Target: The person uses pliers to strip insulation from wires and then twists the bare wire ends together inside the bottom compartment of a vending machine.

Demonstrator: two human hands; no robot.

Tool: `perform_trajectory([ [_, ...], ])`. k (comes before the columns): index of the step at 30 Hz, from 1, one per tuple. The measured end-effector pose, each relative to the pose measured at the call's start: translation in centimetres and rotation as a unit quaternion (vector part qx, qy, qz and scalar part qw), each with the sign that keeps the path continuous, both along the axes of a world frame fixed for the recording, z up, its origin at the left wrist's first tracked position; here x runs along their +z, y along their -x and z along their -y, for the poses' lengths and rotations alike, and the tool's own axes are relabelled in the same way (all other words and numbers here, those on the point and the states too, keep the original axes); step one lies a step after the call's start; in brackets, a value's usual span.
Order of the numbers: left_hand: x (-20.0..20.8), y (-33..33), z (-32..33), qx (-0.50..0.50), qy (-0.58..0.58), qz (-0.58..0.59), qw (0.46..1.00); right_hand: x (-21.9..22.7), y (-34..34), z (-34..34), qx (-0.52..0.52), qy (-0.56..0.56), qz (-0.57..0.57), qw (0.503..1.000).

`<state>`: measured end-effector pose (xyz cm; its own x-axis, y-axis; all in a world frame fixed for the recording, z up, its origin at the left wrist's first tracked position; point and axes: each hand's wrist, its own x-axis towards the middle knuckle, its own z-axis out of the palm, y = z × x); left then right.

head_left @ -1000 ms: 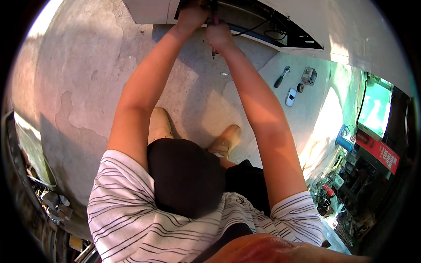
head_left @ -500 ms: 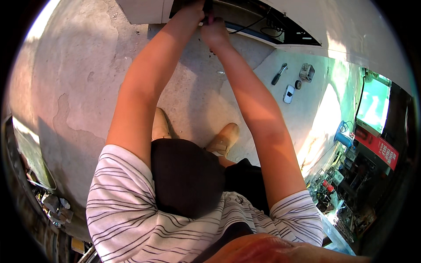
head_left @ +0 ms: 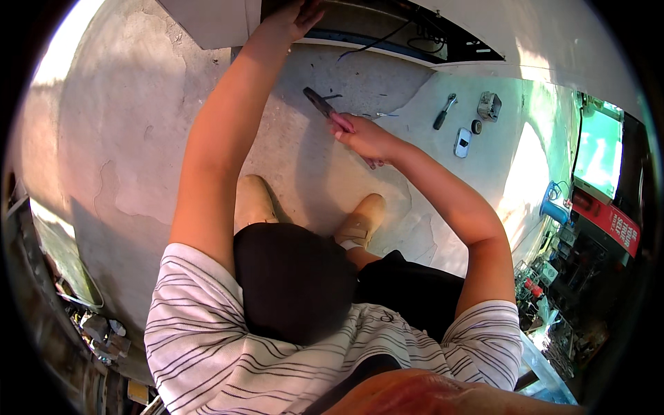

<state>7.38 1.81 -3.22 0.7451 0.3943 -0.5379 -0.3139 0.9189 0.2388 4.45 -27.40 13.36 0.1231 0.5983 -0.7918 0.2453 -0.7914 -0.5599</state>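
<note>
My right hand is closed around the reddish handles of a pair of pliers, held above the concrete floor in front of my shoes. The dark jaws point up and left, away from me. At the far edge of the view, my left hand reaches to the lower opening of a white cabinet-like appliance. Its visible fingers are apart, with nothing seen in them; part of the hand is lost in dark shadow. From the opening hangs a thin dark cable, its loose end near the floor.
On the floor to the right lie a ratchet wrench, a grey metal box-shaped part, a small black round piece and a white phone-like object. Cluttered parts and a blue cylindrical object stand farther right.
My right hand has drawn back from the cabinet opening toward me, bringing the pliers into plain view. My left hand stays by the opening, its fingers now showing apart.
</note>
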Motion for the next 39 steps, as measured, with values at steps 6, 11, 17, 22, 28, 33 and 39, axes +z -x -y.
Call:
perform_trajectory([
  [6,5.5,1.1,4.0,-0.061,-0.104,-0.103,0.987,-4.6,0.5,7.0,0.290,0.055,0.172,0.940],
  [11,7.2,2.9,1.7,-0.091,-0.157,-0.154,0.971,-3.1,1.8,4.6,0.319,0.007,0.249,0.914],
  [17,8.0,2.1,3.0,-0.095,-0.123,-0.171,0.973,1.1,-5.9,3.2,0.225,-0.051,0.257,0.939],
  [22,6.6,3.2,0.4,-0.130,-0.085,-0.185,0.970,5.7,-9.4,4.4,0.226,-0.025,0.262,0.938],
  [28,10.8,2.7,2.9,-0.257,-0.201,-0.300,0.896,5.5,-10.5,9.0,0.109,-0.122,0.253,0.953],
  [33,12.6,5.3,0.8,-0.309,-0.308,-0.438,0.786,3.5,-9.2,10.5,0.056,-0.239,0.218,0.945],
  [39,13.7,4.8,1.4,-0.357,-0.322,-0.458,0.748,-0.9,-10.2,10.1,-0.121,-0.337,0.238,0.903],
])
